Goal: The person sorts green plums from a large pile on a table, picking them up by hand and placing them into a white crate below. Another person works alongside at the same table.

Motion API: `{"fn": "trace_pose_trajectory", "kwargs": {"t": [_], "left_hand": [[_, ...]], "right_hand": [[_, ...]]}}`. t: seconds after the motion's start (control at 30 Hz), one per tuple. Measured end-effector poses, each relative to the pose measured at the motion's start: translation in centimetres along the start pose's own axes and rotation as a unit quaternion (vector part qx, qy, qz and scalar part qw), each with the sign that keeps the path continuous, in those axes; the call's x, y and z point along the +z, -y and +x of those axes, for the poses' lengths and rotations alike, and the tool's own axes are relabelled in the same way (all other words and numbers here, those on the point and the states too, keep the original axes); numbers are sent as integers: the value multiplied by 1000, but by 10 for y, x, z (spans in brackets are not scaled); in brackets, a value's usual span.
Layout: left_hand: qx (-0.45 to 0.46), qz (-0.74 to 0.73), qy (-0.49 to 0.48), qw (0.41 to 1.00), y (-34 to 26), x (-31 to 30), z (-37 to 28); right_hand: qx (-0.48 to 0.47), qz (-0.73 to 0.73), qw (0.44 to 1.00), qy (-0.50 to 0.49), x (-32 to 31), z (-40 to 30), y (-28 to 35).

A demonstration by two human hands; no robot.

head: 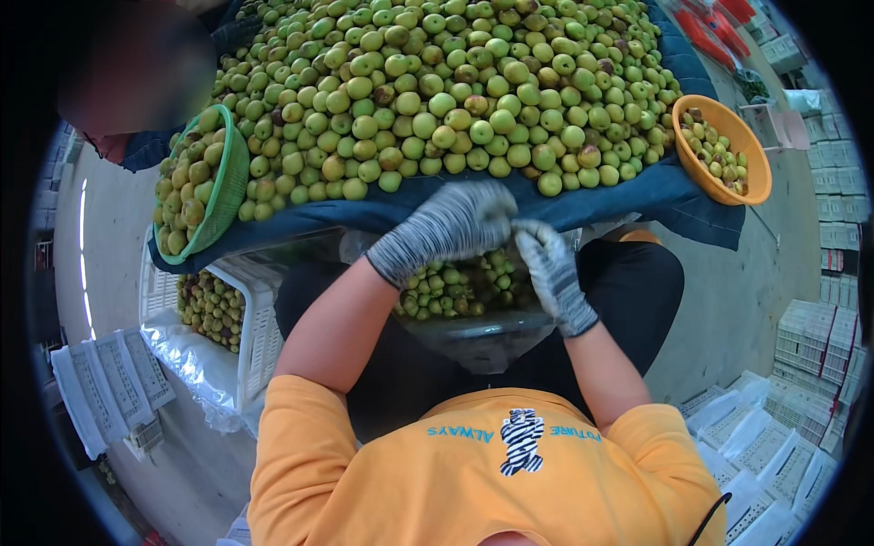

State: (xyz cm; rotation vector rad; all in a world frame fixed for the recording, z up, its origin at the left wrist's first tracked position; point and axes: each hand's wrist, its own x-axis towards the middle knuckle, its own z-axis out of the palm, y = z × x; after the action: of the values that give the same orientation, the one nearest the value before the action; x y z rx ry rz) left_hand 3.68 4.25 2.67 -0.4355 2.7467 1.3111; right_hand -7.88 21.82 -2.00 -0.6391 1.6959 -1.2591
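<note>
My left hand, in a grey striped knit glove, is curled and blurred by motion at the front edge of a large heap of green, jujube-like fruits. My right hand, gloved in white and grey, meets it fingertip to fingertip. Whether a fruit is pinched between them cannot be made out. Both hands are above a container lined with clear plastic between my knees. Inside it lie more green fruits, partly hidden by my hands.
Blue cloth lies under the heap. A green basket and an orange basket flank it, both holding fruits. A white crate of fruits stands at my left. Stacked crates line the right. Another person is at upper left.
</note>
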Motion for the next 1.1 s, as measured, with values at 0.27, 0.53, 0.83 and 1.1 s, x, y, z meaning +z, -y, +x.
{"fn": "trace_pose_trajectory", "kwargs": {"t": [0.27, 0.53, 0.83, 1.1], "left_hand": [[-126, 331, -327, 876, 43, -16, 45], [-17, 291, -237, 927, 39, 1, 23], [-23, 327, -266, 906, 46, 33, -29], [-97, 245, -192, 945, 35, 38, -34]], "right_hand": [[-324, -550, 761, -117, 23, 134, 55], [-374, -513, 770, -62, 8, 103, 25], [-325, -604, 704, -186, -2, 41, 20], [-51, -558, 823, -93, -4, 53, 37]]}}
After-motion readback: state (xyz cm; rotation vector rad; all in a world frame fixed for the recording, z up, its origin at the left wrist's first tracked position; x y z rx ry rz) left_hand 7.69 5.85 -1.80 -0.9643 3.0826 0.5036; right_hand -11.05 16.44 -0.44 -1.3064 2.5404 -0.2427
